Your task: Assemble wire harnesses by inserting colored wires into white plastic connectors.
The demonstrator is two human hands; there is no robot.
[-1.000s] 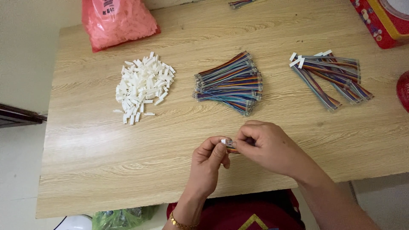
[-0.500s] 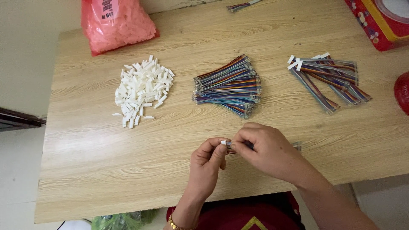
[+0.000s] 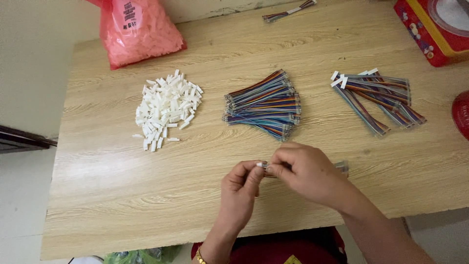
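Hands (image 3: 273, 178) near table's front edge (image 3: 146, 244)

connector pile (image 3: 167, 108) left, wire bundle (image 3: 264, 104) centre, finished cables (image 3: 376, 98) right; hands (image 3: 273, 178) in front

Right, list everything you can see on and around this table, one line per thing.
table: one, light wood, fills the view
small plastic connectors: one loose pile, white, left of centre
ribbon cables: one stack, multicoloured, centre
cables with white ends: one smaller bunch, multicoloured, right
single cable: one, multicoloured, far edge
plastic bag: one, pink, far left corner, filled with small pieces
tin: one, red and yellow, far right corner
round object: one, red, right edge, mostly cut off
left hand: pinches a small white connector
right hand: holds a cable, meeting the left fingertips
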